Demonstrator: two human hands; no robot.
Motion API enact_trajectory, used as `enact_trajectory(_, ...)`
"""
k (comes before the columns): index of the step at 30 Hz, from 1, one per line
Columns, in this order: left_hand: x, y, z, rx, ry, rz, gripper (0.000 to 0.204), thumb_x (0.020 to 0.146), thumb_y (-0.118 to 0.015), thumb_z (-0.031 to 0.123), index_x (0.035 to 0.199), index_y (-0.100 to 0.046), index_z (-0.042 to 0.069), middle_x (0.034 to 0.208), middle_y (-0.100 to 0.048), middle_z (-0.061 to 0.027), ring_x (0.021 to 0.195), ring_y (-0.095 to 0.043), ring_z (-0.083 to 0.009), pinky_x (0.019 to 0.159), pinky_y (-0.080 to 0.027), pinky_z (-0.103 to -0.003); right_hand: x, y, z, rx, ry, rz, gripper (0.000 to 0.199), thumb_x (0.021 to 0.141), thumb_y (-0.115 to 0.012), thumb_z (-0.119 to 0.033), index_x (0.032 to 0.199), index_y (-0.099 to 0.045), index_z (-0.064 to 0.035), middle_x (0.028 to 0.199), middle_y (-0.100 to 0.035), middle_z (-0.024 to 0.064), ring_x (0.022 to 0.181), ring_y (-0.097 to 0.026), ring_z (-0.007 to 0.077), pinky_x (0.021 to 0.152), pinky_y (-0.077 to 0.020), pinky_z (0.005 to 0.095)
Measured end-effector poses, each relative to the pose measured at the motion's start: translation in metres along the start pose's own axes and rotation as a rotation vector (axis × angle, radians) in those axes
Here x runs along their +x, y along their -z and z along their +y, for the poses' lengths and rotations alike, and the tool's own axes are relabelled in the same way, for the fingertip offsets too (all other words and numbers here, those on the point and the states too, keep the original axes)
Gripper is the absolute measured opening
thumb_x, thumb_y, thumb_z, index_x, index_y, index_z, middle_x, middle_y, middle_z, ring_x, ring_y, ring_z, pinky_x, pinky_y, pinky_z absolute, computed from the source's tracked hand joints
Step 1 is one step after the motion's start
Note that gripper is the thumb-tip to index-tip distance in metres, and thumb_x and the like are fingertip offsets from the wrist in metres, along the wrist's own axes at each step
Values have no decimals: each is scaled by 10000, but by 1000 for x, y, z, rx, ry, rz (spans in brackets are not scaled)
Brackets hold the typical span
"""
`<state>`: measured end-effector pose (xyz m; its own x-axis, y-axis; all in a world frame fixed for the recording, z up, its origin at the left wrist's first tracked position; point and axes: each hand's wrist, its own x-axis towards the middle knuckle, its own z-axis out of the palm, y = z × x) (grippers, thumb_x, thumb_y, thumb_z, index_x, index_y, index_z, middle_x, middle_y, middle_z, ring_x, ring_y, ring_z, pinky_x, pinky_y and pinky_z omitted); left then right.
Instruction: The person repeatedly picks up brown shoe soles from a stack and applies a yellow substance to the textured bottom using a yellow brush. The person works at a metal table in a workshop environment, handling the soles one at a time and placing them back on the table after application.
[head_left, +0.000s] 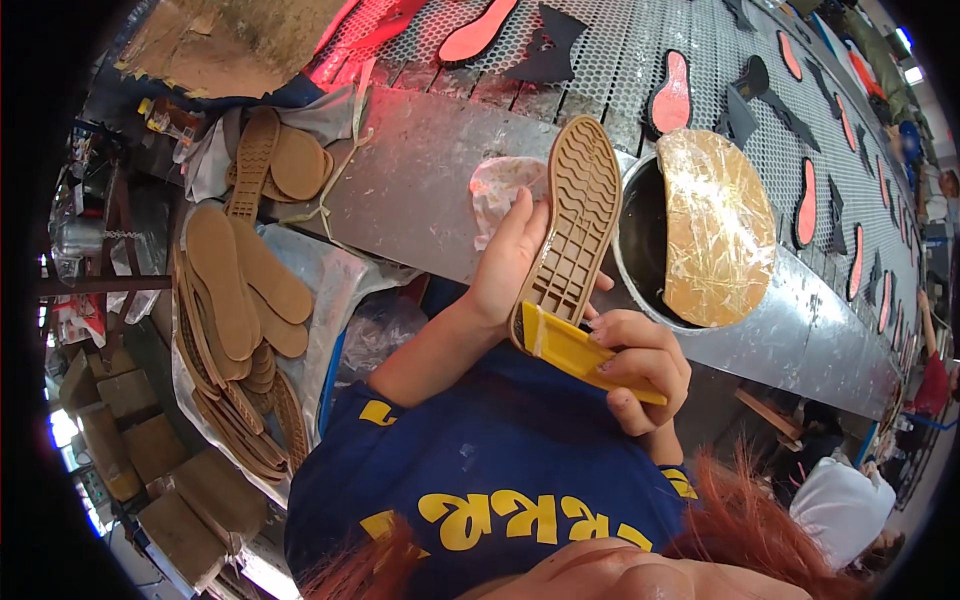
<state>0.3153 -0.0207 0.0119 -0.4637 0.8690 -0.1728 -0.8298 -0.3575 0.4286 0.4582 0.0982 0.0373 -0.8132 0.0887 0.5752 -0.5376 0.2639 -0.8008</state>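
My left hand (508,258) grips a brown shoe sole (572,225) from its left side and from behind. The ridged tread faces up: wavy lines at the far end, a grid of square hollows nearer me. In my right hand (645,365) is a flat yellow hand tool (580,352), pinched between thumb and fingers. Its pale-edged end lies against the near end of the sole. From this view I cannot make out whether it is a brush or a scraper. Just right of the sole stands a round metal pot (642,240), its dark inside partly covered by a tape-wrapped board (715,228).
Several brown soles (222,290) fill a plastic-lined box at the left, with more soles (290,165) beyond it. A metal ledge (400,170) borders a mesh conveyor (620,60) carrying pink-faced insoles (670,95) and black pieces. A crumpled plastic bag (500,190) lies behind my left hand.
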Motion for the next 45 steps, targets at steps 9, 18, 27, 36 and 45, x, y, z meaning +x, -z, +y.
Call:
enact_trajectory(9, -2, 8, 2, -101, 74, -85, 673, 970, -204, 568, 1454, -254, 103, 1291, -509, -164, 923, -637, -354, 822, -529, -445, 4, 6, 21, 445, -171, -3, 118, 841, -561, -149, 861, -566, -33, 1006, -586, 186, 962, -593, 309, 932, -427, 447)
enact_trajectory(18, -15, -6, 8, -19, 52, 29, 673, 985, -242, 534, 1430, -287, 31, 1340, -473, -128, 1178, -513, -221, 1007, -400, -333, 31, 12, 41, 749, -187, -226, 103, 904, -501, -127, 895, -531, -29, 1004, -587, 205, 919, -570, 255, 854, -433, 367)
enact_trajectory(27, -28, -14, 12, 127, 54, 55, 707, 971, -220, 567, 1435, -270, 36, 1306, -491, -133, 1125, -551, -235, 933, -477, -351, 49, 3, 46, 880, -236, -333, 123, 948, -506, -138, 956, -422, -48, 948, -601, 211, 791, -585, 202, 691, -462, 277)
enact_trajectory(36, -40, -12, 13, 162, 140, 10, 695, 947, -227, 608, 1398, -329, 90, 1128, -572, -142, 870, -646, -241, 589, -595, -396, 68, 23, 45, 752, -121, -438, 120, 961, -498, -141, 961, -433, -41, 948, -615, 201, 780, -569, 157, 690, -462, 251)
enact_trajectory(45, -31, -2, 16, 178, -129, 15, 583, 1006, -191, 449, 1388, -343, 36, 1253, -525, -231, 995, -614, -324, 846, -534, -480, 37, 53, 59, 283, -81, 763, 131, 975, -445, -85, 1089, -494, -42, 1085, -615, 199, 693, -505, 114, 616, -421, 228)
